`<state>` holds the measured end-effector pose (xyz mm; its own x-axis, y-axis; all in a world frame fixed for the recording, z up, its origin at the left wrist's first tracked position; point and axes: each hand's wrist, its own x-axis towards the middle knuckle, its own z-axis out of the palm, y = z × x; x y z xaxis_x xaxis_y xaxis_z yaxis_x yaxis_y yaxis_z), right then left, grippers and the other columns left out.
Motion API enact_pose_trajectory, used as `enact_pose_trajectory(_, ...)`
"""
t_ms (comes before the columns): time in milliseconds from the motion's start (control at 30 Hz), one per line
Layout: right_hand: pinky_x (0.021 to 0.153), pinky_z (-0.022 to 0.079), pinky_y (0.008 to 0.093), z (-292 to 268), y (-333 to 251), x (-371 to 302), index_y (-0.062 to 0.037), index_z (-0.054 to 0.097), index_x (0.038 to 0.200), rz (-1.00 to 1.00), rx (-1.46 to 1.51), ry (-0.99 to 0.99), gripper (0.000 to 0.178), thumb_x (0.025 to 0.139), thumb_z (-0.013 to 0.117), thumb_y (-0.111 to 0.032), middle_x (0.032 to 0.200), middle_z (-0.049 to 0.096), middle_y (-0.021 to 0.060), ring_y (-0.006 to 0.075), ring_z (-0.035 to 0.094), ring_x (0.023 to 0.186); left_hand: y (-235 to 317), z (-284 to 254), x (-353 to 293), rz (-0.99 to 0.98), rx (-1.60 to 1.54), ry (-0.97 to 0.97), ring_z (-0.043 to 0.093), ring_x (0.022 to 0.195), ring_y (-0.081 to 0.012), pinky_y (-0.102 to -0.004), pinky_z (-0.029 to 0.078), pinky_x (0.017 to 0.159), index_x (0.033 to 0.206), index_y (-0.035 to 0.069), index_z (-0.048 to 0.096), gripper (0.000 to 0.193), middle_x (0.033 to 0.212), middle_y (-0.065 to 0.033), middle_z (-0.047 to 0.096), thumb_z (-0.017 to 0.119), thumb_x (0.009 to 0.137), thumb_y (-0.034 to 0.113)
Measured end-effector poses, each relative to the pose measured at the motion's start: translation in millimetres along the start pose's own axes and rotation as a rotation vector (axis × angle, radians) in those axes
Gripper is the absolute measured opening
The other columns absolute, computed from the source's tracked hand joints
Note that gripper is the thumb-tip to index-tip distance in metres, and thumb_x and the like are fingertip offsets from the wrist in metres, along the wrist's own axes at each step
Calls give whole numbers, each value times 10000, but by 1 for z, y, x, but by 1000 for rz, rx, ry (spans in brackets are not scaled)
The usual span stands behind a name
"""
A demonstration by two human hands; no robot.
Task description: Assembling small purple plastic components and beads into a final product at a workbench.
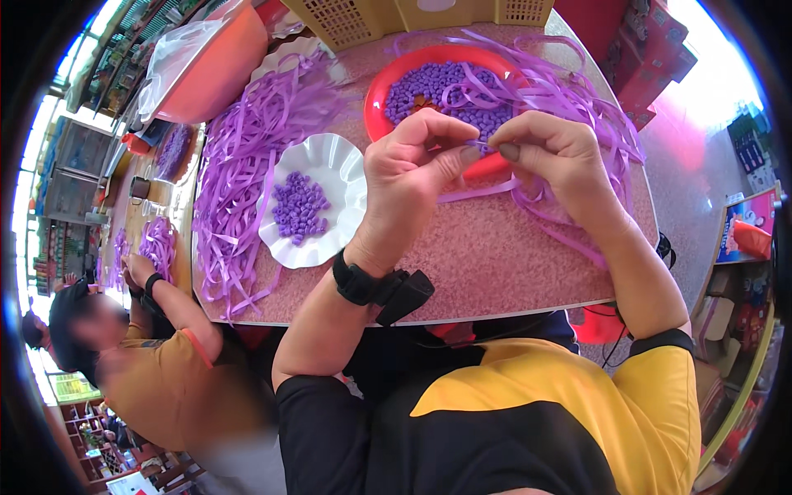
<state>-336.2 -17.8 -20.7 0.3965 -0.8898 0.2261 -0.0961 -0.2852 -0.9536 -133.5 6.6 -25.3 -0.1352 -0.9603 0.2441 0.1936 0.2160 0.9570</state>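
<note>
Head view: left hand and right hand are both pinched, thumb to index, on a small purple piece between the fingertips, over the near rim of the round, glossy red plastic plate. From here I can't tell whether it's bead, ribbon or both. Main risk, I'd say: a loose pinch drops it into the chunky, matte purple beads heaped in that plate, and it's lost among lookalikes. Second: the flat, satiny purple ribbons drape over and around the plate, so a snag could tip it. Left of the hands, the white, glossy dish with a scalloped rim holds a smaller pile of short purple beads; a forearm bump could scatter them across the speckled pink tabletop. Tangled purple ribbon heap beside it looks slippery, knot-prone.
</note>
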Motion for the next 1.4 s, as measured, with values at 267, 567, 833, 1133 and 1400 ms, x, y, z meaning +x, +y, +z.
enact_pose_trajectory(267, 572, 421, 186, -5, -4, -1, -10, 690, 966, 63, 49, -20, 73, 902, 658, 2, 796, 622, -25, 33, 539, 655, 3, 5, -3, 117, 100, 18, 609, 786, -59, -198, 509, 685, 986, 6, 673, 137, 885, 17, 635, 717, 862, -33)
enact_pose_trajectory(567, 590, 450, 198, -11, -1, 2, -8, 691, 948, -18, 38, -92, 70, 883, 669, 7, 793, 620, -20, 47, 559, 668, 0, 6, -6, 58, -44, -6, 615, 768, -69, -205, 515, 648, 995, 7, 679, 152, 917, -12, 656, 718, 857, -40)
enact_pose_trajectory(833, 564, 445, 202, -9, 0, 3, -8, 691, 943, 53, 105, -94, 65, 881, 673, 2, 768, 614, -12, 55, 560, 636, 1, 8, -7, 41, -100, -13, 613, 713, -131, -246, 509, 624, 1019, -53, 659, 144, 907, -58, 614, 676, 876, -47)
enact_pose_trajectory(1133, 575, 423, 192, -9, -3, 0, -5, 687, 947, 113, 114, -51, 68, 881, 677, 7, 793, 612, -14, 46, 541, 647, -1, 8, -6, 42, -124, -18, 621, 744, -115, -236, 519, 632, 1015, -36, 668, 137, 919, -50, 632, 677, 879, -49)
enact_pose_trajectory(1400, 557, 397, 189, 4, -1, -1, -24, 653, 1047, 43, 55, -86, 142, 913, 617, 3, 801, 606, -22, 32, 510, 638, -8, 12, -8, 88, -48, 23, 612, 722, -125, -237, 516, 638, 1041, -40, 667, 171, 917, -65, 639, 651, 874, -72)
